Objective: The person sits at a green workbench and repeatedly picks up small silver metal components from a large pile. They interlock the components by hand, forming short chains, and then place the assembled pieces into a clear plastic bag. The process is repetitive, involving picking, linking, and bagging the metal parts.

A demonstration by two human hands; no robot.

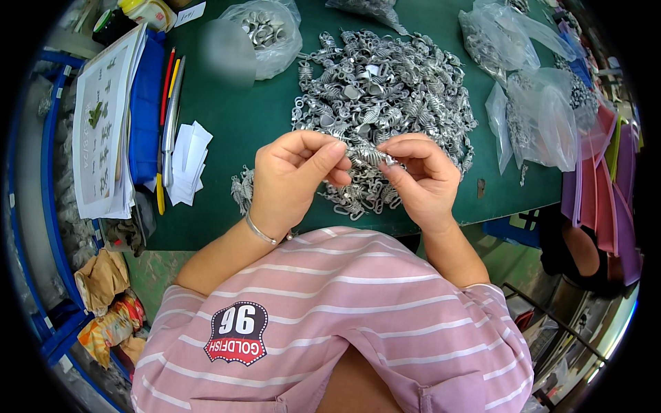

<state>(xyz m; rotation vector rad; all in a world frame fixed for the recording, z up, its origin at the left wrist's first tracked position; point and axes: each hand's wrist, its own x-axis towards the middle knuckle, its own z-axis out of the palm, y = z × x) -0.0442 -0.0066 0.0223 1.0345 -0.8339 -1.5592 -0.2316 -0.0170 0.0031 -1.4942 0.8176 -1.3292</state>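
In front of my chest, both hands meet over a small silver ribbed metal piece shaped like a little fish skeleton. My left hand pinches its left end between thumb and forefinger; the exact contact is partly hidden by the fingertips. At the other end, the thumb and fingers of my right hand close on the piece near a shiny small fitting. Just beyond and beneath the hands spreads a large heap of similar grey metal pieces on the green tabletop.
A small cluster of metal pieces lies left of my left wrist. Further left are white paper slips, pens and a stack of printed sheets. Clear plastic bags of parts sit at right; another bag holds rings.
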